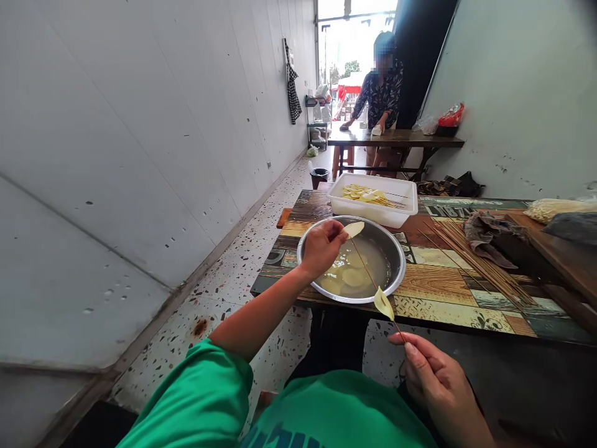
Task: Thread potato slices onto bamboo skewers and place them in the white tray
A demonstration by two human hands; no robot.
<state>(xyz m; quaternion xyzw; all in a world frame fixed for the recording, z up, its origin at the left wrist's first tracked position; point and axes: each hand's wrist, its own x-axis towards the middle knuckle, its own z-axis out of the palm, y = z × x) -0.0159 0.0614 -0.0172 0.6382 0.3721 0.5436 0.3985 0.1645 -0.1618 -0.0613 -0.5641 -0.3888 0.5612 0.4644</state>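
My left hand (323, 249) is closed, pinching a thin pale slice (354, 229), which looks like potato, at the tip of a wooden skewer (363, 262). The skewer slants down to my right hand (431, 367), whose thumb and fingers grip its lower end. A second potato slice (384, 304) is threaded on the skewer just above my right fingers. Under my left hand stands a metal basin (397, 274) of cloudy water, with several slices (355, 277) lying in it. Behind the basin, a white plastic tub (401, 214) holds several skewered slices (364, 193).
Many bare skewers (480, 261) lie on the patterned table (429, 283) to the right, by a crumpled grey cloth (497, 233). A wooden board (559, 249) sits at the right edge. Farther back, another person (383, 93) leans over a dark table (401, 138). A wall (140, 124) runs along the left.
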